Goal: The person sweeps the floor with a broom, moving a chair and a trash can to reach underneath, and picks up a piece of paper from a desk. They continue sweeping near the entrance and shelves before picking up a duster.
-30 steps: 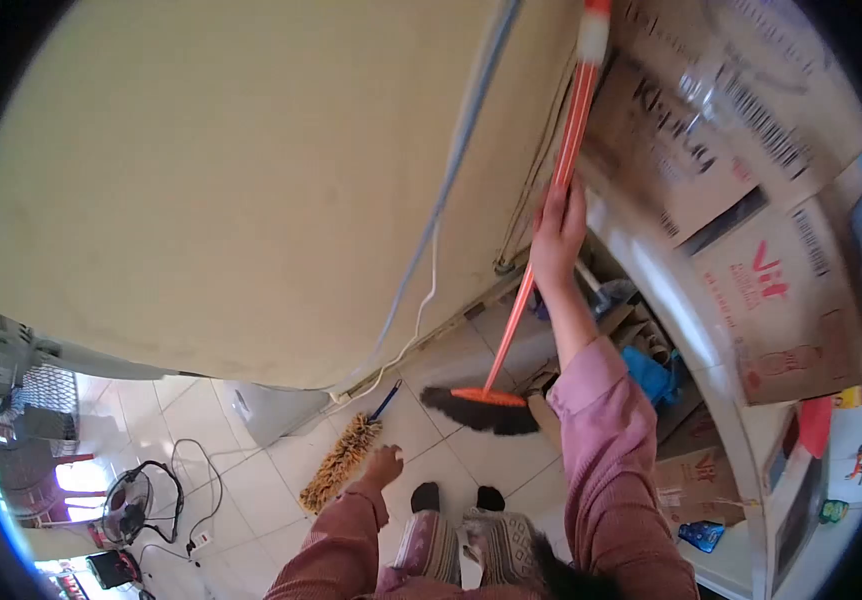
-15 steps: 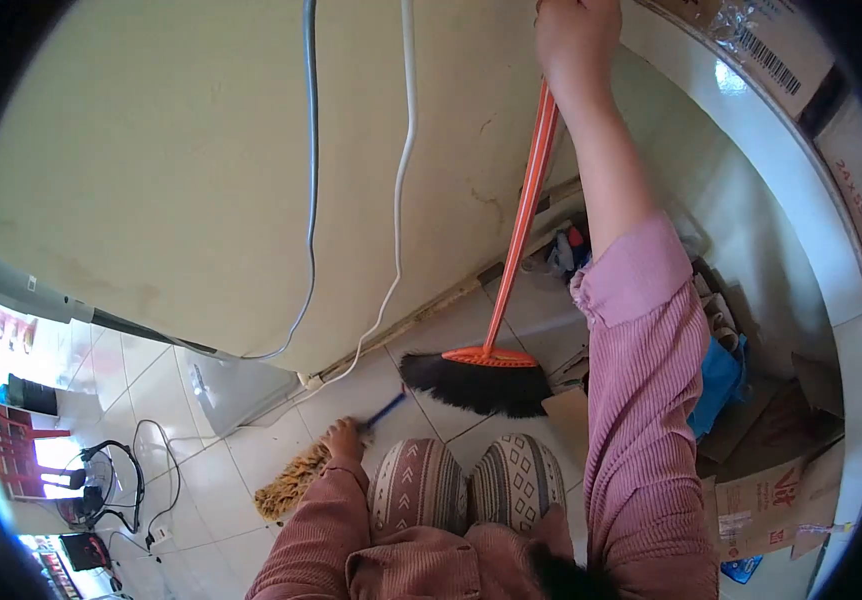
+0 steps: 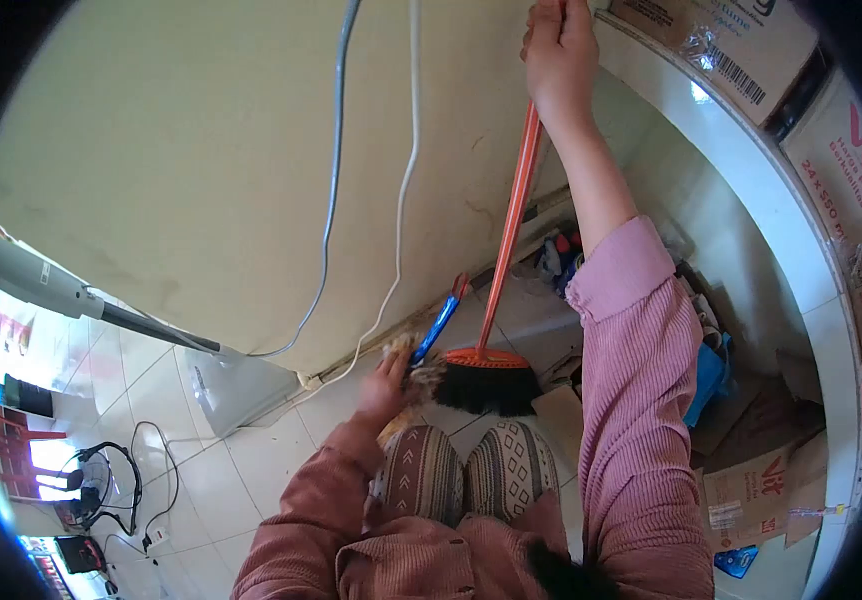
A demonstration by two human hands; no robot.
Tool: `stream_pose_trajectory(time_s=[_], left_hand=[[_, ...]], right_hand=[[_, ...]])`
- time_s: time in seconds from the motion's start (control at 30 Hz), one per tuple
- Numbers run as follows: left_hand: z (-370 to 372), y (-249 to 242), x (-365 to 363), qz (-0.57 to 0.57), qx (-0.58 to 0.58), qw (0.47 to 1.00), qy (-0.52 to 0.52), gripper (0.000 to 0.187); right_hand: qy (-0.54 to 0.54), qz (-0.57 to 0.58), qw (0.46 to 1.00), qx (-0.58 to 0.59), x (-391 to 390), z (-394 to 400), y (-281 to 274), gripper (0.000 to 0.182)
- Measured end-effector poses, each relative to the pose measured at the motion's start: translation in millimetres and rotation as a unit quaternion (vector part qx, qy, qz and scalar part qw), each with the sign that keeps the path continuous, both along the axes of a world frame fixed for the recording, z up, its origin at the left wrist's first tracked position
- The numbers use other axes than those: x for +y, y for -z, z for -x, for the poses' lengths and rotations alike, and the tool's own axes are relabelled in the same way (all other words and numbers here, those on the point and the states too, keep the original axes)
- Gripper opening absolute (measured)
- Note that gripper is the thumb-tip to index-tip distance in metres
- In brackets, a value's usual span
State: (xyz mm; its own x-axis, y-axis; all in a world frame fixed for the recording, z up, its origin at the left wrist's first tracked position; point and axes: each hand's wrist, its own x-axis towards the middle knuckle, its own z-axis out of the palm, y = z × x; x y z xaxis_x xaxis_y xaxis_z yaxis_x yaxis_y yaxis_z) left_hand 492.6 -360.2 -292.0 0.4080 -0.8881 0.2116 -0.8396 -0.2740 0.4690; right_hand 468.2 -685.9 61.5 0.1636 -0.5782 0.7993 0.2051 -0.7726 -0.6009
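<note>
An orange-handled broom (image 3: pixel 512 220) stands upright by the wall, its black bristles on the tiled floor. At the top, my right hand (image 3: pixel 561 62) is closed round the upper end of its handle. Lower left, my left hand (image 3: pixel 389 385) grips a fluffy tan duster (image 3: pixel 426 383) near where the fluff meets its blue handle (image 3: pixel 437 328). That handle points up toward the wall, left of the broom. Part of the fluff is hidden behind my left hand.
A grey and a white cable hang down the wall (image 3: pixel 201 150). The fan stand (image 3: pixel 234 390) is at left, with black cables (image 3: pixel 136 480) on the floor. Cardboard boxes (image 3: pixel 751 500) and a blue bag (image 3: pixel 713 380) lie under the curved white counter (image 3: pixel 751 190) at right.
My left hand has moved up and right with the duster, whose blue handle now points higher. My right hand and the broom handle have shifted slightly left in view; the broom head sits further right.
</note>
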Motion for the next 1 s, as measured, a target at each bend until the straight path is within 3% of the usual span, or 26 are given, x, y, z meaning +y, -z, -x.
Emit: stream_pose_trajectory(time_s=[0.17,0.33,0.43,0.53,0.63,0.7,0.77,0.83,0.9,0.97,1.0], left_hand=[[5.6,-30.3,-59.8,0.124,0.057,0.99,-0.047,0.065],[-11.8,-30.3,-82.1,0.085,0.082,0.985,-0.125,0.058],[-18.6,-38.4,-80.6,0.164,0.067,0.97,-0.163,0.056],[-18.0,-43.3,-79.6,0.121,0.07,0.97,-0.2,0.06],[-13.2,-24.6,-81.9,0.138,0.085,0.963,-0.217,0.063],[-1.5,-37.0,-81.5,0.131,0.062,0.954,-0.263,0.053],[3.3,-34.8,-77.8,0.159,0.028,0.948,-0.275,0.045],[-2.7,-32.8,-77.1,0.143,0.022,0.96,-0.24,0.041],[-4.2,-30.0,-73.9,0.135,0.045,0.964,-0.223,0.038],[-5.3,-28.5,-79.1,0.143,0.088,0.959,-0.23,0.037],[-2.1,-31.0,-80.0,0.135,0.124,0.95,-0.255,0.035]], right_hand=[[0.005,0.02,1.0,-0.01,1.4,-1.8,-0.4,0.042],[-0.001,0.014,1.0,-0.004,2.0,-3.6,1.0,0.035],[-0.009,0.005,1.0,-0.006,3.4,-3.1,2.5,0.031],[-0.044,-0.016,0.999,-0.012,3.6,-0.4,13.9,0.033],[0.026,0.043,0.998,-0.028,7.2,6.6,45.3,0.043],[0.032,0.024,0.999,-0.037,27.6,18.2,64.8,0.055],[0.14,0.107,0.984,-0.024,37.8,25.8,98.8,0.063],[0.213,0.125,0.969,0.004,61.4,33.9,124.8,0.058],[0.228,0.179,0.957,0.022,90.5,44.8,141.2,0.053],[0.149,0.219,0.962,0.061,104.1,53.3,188.5,0.05],[0.082,0.167,0.978,0.094,117.3,52.9,213.4,0.047]])
